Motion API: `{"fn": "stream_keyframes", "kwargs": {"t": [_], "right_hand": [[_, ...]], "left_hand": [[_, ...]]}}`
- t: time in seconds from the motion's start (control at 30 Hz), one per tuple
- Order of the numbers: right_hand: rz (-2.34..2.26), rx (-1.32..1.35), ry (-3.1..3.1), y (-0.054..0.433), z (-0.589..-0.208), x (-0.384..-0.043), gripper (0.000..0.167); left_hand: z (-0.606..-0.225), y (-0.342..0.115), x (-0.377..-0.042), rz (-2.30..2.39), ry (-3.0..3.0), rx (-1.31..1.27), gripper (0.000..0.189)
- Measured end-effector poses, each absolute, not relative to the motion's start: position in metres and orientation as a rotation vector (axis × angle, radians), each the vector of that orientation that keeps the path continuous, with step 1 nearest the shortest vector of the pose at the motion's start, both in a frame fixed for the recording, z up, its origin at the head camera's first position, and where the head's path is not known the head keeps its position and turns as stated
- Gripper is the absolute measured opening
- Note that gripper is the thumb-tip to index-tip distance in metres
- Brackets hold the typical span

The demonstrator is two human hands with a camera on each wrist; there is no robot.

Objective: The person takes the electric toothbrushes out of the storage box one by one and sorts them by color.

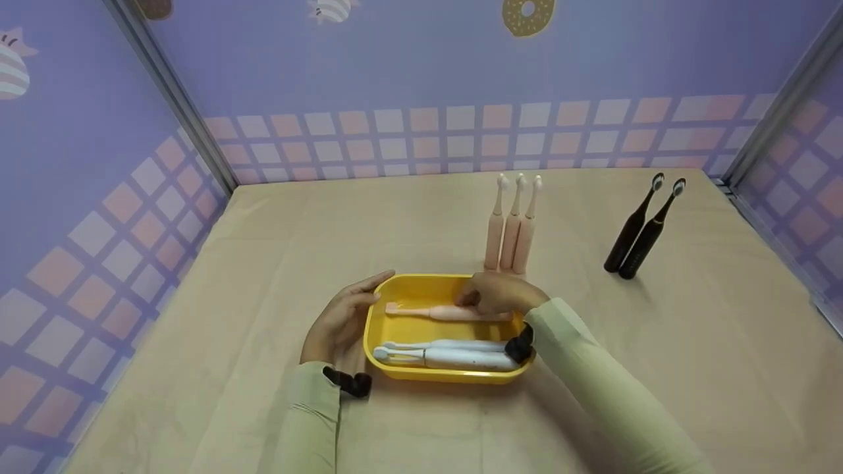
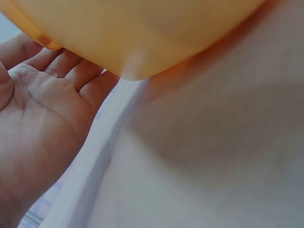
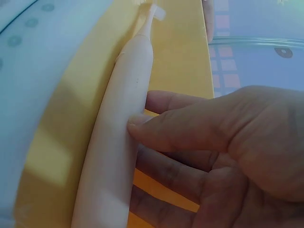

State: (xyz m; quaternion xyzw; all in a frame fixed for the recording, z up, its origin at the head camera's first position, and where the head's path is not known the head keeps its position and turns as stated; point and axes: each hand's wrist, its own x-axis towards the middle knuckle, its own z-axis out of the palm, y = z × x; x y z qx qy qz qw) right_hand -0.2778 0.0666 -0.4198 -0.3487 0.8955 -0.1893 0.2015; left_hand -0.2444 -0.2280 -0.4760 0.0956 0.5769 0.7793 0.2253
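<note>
My right hand (image 1: 502, 294) reaches into the yellow tray (image 1: 454, 376) and pinches a pink electric toothbrush (image 3: 114, 114) by its handle, thumb on the near side and fingers on the other. This toothbrush lies along the far side of the tray, its head toward the left. Two white electric toothbrushes (image 1: 461, 358) lie side by side along the near side, their right ends partly hidden by the right wrist camera. At the tray's left end my left hand (image 1: 339, 322) rests with extended fingers against the outer wall, palm visible in the left wrist view (image 2: 52, 114).
Behind the tray, several things stand on the cloth-covered table (image 1: 283, 237): three pink electric toothbrushes (image 1: 511, 240) in a close row, and two black electric toothbrushes (image 1: 642, 243) farther right. Patterned purple walls (image 1: 421, 79) enclose the back and sides.
</note>
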Motion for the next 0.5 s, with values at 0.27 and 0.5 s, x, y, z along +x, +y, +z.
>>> {"fn": "stream_keyframes", "kwargs": {"t": [0.27,0.5], "right_hand": [[-0.517,-0.922,2.512,0.0677,-0.4192,-0.2756,0.036],[-0.508,-0.911,2.484,0.0660,-0.4205,-0.2748,0.039]], "left_hand": [[-0.4760,-0.2271,-0.2445,2.145,1.611,0.226,0.056],[-0.4783,-0.2272,-0.2449,2.159,1.617,0.215,0.056]]}}
